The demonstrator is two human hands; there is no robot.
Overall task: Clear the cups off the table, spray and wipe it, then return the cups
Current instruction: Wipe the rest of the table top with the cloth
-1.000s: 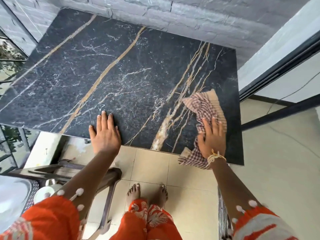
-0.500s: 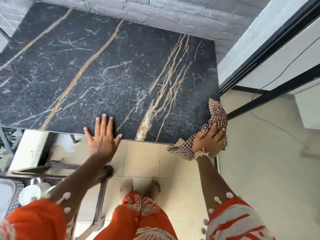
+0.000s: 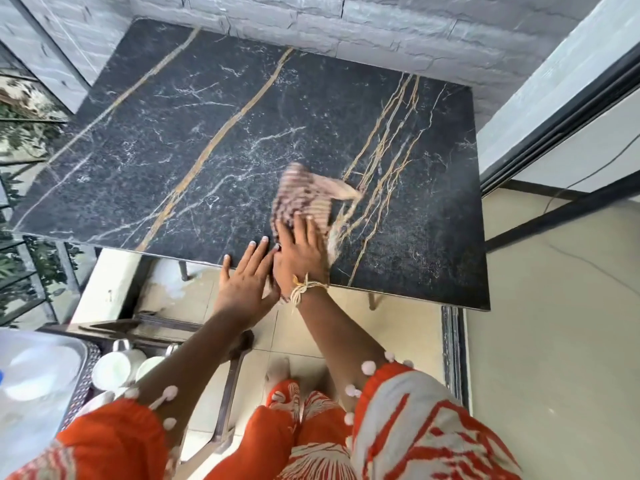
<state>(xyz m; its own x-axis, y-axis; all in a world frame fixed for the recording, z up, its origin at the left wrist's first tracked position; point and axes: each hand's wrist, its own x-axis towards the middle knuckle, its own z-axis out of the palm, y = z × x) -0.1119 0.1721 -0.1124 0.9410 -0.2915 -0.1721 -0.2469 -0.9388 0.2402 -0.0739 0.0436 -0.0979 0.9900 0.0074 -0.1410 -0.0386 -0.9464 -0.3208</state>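
- Here the bench shows a dark marbled top with gold and white veins, set against a grey stone wall.
- A checked cloth lies on the bench top toward the near edge, blurred, with one corner flared out to the right.
- The right hand lies flat on the near part of the cloth with fingers stretched out and pressed down on it, not curled around it; a pale string bracelet circles that wrist.
- The left hand is open, fingers spread, its fingertips resting on the near edge of the bench and its palm past the edge; it holds nothing and sits just beside the right hand, touching or nearly touching it.
- Two white cups stand off the bench, low at the left on a dark chair, partly hidden behind the left forearm.
- A blurred pale container fills the lower left corner beside the cups; what it is cannot be told.
- Orange patterned sleeves with white pom-poms and matching clothing fill the bottom, above a beige tiled floor.
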